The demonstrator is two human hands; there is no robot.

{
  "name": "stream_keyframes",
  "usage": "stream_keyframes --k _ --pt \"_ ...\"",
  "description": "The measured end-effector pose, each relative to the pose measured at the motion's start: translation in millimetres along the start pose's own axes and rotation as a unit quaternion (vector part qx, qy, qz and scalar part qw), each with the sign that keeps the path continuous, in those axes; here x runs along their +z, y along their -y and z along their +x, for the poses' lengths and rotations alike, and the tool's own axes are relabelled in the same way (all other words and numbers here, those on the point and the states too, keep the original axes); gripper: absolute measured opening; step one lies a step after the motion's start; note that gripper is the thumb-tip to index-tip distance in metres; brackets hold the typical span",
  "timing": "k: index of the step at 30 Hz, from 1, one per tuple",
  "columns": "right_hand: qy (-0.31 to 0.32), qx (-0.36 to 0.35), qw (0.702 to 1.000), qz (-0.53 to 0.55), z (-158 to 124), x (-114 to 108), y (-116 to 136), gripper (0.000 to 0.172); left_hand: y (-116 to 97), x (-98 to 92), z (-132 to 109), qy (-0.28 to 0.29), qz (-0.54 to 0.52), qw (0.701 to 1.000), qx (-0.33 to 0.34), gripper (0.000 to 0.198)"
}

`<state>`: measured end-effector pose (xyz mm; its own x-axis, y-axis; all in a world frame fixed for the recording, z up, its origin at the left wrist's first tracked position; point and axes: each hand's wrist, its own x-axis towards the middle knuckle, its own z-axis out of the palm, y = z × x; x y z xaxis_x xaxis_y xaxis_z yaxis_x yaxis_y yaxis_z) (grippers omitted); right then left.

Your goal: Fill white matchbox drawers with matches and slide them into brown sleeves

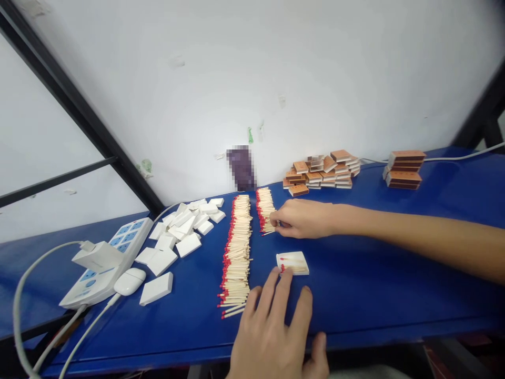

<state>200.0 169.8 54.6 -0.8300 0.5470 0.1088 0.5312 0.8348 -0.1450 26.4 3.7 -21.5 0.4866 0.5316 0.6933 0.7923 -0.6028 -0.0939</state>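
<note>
At frame centre, the right hand (302,218) pinches light, brittle-looking matches (265,209) by their bare ends; the left hand (276,326), open, touches a flimsy tray (279,259).

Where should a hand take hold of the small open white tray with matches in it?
Pinch the tray by its two long walls, near and far, from above, beside where the left hand touches it. It lies flat and open-topped, so probably keep it level.
</note>
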Motion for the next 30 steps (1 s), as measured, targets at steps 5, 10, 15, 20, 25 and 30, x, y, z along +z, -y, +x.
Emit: stream_keyframes --k 5,10,15,20,25,30 --pt "-0.054 -0.039 0.996 0.062 -21 11 4 0.016 0 0.8 0 -0.016 0.004 1.0 0.009 0.036" --pt "-0.144 -0.118 0.978 0.092 -54 31 13 0.018 -1 -0.5 0 -0.011 0.011 1.0 0.018 0.034" --pt "-0.157 -0.122 0.976 0.089 -62 39 13 0.017 1 0.9 0 -0.017 0.008 0.999 0.026 0.033" --pt "-0.166 -0.152 0.97 0.091 -58 38 15 0.02 3 2.4 -2 -0.009 0.012 0.999 0.035 0.032" --pt "-0.107 -0.107 0.983 0.106 -60 35 21 0.022 4 2.6 -3 -0.007 0.005 0.999 0.031 0.032" --pt "-0.098 -0.09 0.984 0.116 -63 30 28 0.025 6 3.2 -6 0.017 0.001 0.999 0.042 0.033"
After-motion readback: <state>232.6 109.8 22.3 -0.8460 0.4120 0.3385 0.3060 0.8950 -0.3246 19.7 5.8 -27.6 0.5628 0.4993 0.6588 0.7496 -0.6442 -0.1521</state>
